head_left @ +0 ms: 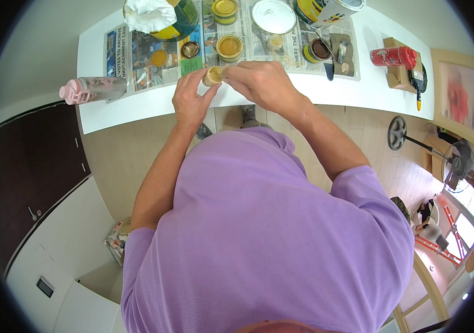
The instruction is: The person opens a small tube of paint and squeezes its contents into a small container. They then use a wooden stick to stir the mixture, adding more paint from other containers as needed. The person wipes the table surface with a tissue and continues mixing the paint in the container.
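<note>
A small gold-coloured container with a yellowish inside is held upright over the table's near edge. My left hand grips it between thumb and fingers. My right hand is closed in a pinch at the container's right rim; whatever its fingertips hold, if anything, is hidden. Just beyond stands an open tin of mustard-coloured paint. To its left lie a dark-stained round lid and a mustard-coloured lid. A small cup stands beyond my right hand.
Newspaper covers part of the white table. Large cans, a white lid and a dark brown paint tin stand farther back. A pink-capped bottle lies left; a red bottle and paintbrush lie right.
</note>
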### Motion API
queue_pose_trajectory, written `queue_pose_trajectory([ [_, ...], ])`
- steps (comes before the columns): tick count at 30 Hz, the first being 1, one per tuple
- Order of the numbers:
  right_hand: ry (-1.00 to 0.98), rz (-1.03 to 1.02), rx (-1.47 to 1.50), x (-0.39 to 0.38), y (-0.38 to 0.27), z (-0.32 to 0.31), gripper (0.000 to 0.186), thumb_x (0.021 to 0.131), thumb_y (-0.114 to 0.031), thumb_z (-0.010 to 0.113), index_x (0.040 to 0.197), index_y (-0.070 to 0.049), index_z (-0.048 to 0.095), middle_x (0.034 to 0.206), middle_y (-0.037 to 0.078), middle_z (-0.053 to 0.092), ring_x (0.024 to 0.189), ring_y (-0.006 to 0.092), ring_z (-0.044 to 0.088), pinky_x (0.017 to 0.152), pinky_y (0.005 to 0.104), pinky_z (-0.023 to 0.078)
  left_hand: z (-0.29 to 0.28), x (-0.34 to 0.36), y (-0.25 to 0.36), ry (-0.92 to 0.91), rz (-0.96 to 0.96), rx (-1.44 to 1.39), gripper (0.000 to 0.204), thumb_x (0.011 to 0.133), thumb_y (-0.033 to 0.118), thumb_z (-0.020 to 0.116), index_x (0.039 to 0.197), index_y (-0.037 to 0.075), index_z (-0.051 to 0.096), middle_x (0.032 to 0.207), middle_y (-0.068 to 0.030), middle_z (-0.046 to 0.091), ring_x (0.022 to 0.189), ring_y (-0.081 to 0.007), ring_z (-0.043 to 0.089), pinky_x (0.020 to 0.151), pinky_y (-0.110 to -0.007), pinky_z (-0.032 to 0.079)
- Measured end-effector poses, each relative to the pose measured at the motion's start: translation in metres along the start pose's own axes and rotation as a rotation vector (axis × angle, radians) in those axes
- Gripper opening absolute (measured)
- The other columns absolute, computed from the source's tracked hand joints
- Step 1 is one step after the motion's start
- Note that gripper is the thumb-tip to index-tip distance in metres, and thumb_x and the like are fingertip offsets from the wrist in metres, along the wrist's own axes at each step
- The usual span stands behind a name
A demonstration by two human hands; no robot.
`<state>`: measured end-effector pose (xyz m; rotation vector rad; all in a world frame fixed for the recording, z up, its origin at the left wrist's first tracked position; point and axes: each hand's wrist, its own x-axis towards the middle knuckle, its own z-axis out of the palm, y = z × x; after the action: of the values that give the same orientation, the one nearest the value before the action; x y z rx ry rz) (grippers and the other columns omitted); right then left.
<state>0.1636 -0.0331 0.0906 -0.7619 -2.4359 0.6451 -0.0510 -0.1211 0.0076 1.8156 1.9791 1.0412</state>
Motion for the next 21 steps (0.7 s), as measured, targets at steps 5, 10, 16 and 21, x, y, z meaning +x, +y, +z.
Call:
queue_pose_trajectory([
  [5,0.067,0.051,0.061,-0.004,-0.001,0.003,0.013,0.098,-0.02,0.074,0.106,-0.01,0.073,0.084,0.011,0.072,0.076,0.0358,0.072,0.065,0.0468,0.057,0.003,0.001,0.001,-0.014,-0.038,-0.007,0.048,0.084,0.026,0.093,0.125,0.008,0.077,0.122,-0.0113,0.077,0.112,-0.0322,0.071,0.096,-0.042,0.058],
  [10,0.146,0.248,0.201,-0.011,0.005,0.009,0.019,0.099,-0.021,0.075,0.114,-0.009,0.075,0.083,0.01,0.071,0.074,0.0277,0.073,0.064,0.0421,0.056,0.005,0.002,-0.001,0.008,-0.049,-0.021,0.049,0.086,0.024,0.093,0.129,0.007,0.076,0.113,-0.0094,0.075,0.092,-0.0228,0.068,0.08,-0.037,0.057],
  [16,0.417,0.909,1.289,-0.038,0.032,0.022,0.019,0.105,-0.022,0.073,0.114,-0.006,0.072,0.08,0.002,0.066,0.067,0.0148,0.063,0.063,0.0328,0.052,0.008,0.007,0.005,-0.059,-0.192,-0.08,0.051,0.085,0.026,0.093,0.129,0.006,0.076,0.114,-0.0094,0.076,0.095,-0.0257,0.069,0.086,-0.039,0.057],
  [21,0.767,1.028,1.909,-0.076,0.072,0.026,0.017,0.104,-0.023,0.074,0.113,-0.01,0.067,0.083,0.0,0.063,0.073,0.016,0.061,0.065,0.0298,0.051,0.013,0.012,0.011,-0.081,-0.209,-0.085,0.052,0.085,0.027,0.093,0.129,0.005,0.076,0.112,-0.0094,0.075,0.091,-0.0243,0.067,0.084,-0.039,0.056],
])
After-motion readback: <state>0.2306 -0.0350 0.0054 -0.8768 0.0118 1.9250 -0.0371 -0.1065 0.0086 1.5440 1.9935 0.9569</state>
